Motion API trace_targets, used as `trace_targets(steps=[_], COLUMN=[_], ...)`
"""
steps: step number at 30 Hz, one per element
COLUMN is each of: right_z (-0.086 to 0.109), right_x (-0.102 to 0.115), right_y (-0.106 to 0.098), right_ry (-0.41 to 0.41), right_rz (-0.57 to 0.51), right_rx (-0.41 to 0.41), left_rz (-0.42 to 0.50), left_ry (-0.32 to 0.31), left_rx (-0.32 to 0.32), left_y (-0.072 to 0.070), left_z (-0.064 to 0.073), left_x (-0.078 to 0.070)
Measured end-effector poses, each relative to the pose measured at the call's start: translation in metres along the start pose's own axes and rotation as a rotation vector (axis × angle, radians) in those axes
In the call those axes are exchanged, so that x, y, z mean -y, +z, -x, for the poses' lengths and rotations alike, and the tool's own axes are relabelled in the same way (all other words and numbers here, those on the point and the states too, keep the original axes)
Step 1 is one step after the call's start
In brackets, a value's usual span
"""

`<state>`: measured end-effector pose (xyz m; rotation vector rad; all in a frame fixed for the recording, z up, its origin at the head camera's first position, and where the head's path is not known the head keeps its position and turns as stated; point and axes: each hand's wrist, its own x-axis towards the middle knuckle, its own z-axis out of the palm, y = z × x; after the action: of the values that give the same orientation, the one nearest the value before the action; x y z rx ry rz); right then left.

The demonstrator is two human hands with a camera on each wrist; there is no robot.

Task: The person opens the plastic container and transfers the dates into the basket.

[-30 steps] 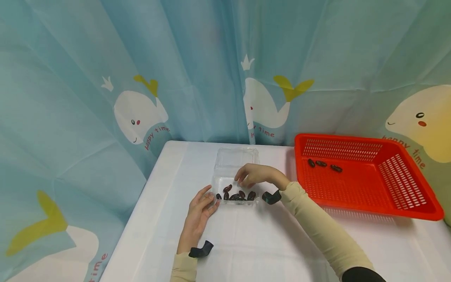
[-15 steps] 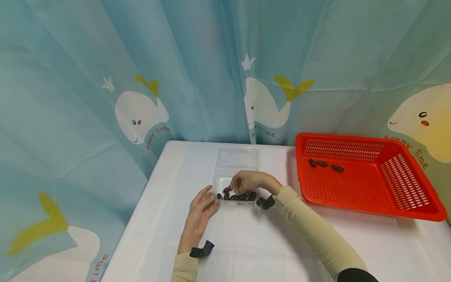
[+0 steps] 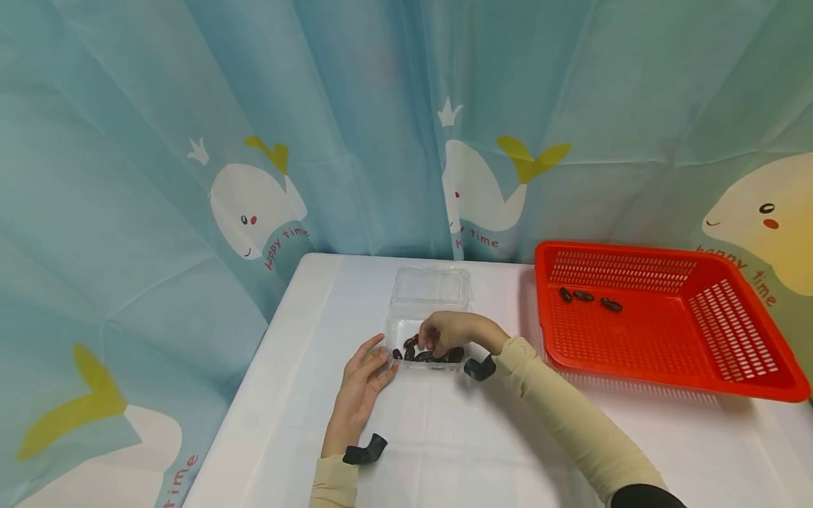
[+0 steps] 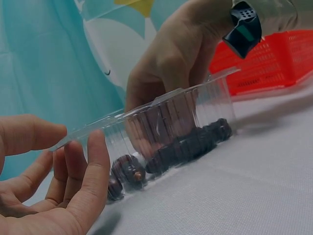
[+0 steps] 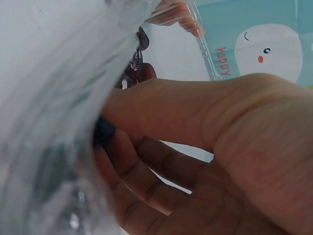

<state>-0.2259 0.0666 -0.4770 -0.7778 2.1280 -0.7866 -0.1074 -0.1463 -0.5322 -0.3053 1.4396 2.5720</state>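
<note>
A clear plastic clamshell box [image 3: 401, 327] lies on the table with its lid [image 3: 430, 286] folded back. Several dark brown, glossy dates [image 3: 411, 353] sit along its front side. My left hand [image 3: 359, 388] holds the box's left front corner, thumb on the rim and fingers against the side. From above, my right hand [image 3: 459, 329] reaches into the box with its fingers bent down among the dates. In the right wrist view a dark date [image 5: 103, 131] shows between the thumb and fingers, partly hidden by the blurred box wall.
To the right stands a red perforated basket [image 3: 625, 339], with 3 dates [image 3: 583, 296] near its back left corner. A white cloth [image 3: 444, 437] covers the table. Behind it hangs a blue curtain [image 3: 375, 141] printed with whales.
My right hand has moved down and slightly left within the box, then stayed among the dates at its front. My left hand has kept its place at the corner.
</note>
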Motion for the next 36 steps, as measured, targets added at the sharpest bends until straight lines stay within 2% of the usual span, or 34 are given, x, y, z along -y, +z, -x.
trace_targets(steps=[6, 15, 23, 36], right_z=[0.0011, 0.0031, 0.0025, 0.0044], right_x=[0.0037, 0.0085, 0.008, 0.0072], right_y=[0.0014, 0.003, 0.0064, 0.003], right_ry=[0.001, 0.036, 0.008, -0.019], right_rz=[0.045, 0.038, 0.037, 0.02], right_rx=[-0.019, -0.023, 0.007, -0.005], left_rz=[-0.001, -0.003, -0.011, -0.018], left_ry=[-0.001, 0.001, -0.001, -0.004], left_rx=[-0.002, 0.008, 0.003, 0.006], left_y=[-0.0002, -0.0003, -0.0005, 0.0001], left_z=[-0.0005, -0.0008, -0.0005, 0.0005], left_x=[0.0011, 0.001, 0.001, -0.0015])
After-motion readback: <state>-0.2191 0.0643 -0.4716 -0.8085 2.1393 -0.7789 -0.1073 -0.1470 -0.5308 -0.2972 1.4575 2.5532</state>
